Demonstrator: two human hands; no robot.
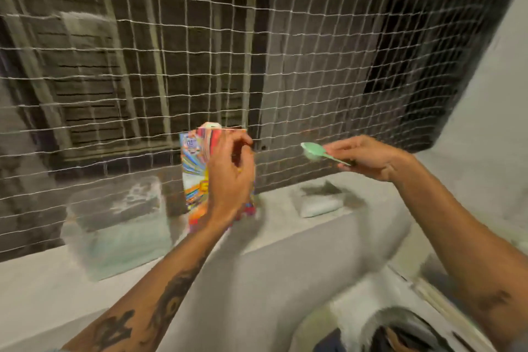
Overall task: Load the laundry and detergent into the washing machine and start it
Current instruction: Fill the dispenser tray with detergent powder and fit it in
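A colourful detergent packet (194, 177) stands upright on the white ledge (280, 226), and my left hand (228, 177) grips its right side near the top. My right hand (368, 157) holds a small green scoop (313, 151) by its handle, level with the packet's top and a little to its right. The scoop's bowl points left toward the packet. At the bottom right, the open washing machine drum (397, 328) shows dark laundry (331, 341) inside. The whole view is motion-blurred.
A white string net (285, 66) spans the opening behind the ledge. A clear plastic container (114, 226) sits on the ledge left of the packet. A small pale object (320, 203) lies on the ledge to the right. A white wall (491, 123) rises at right.
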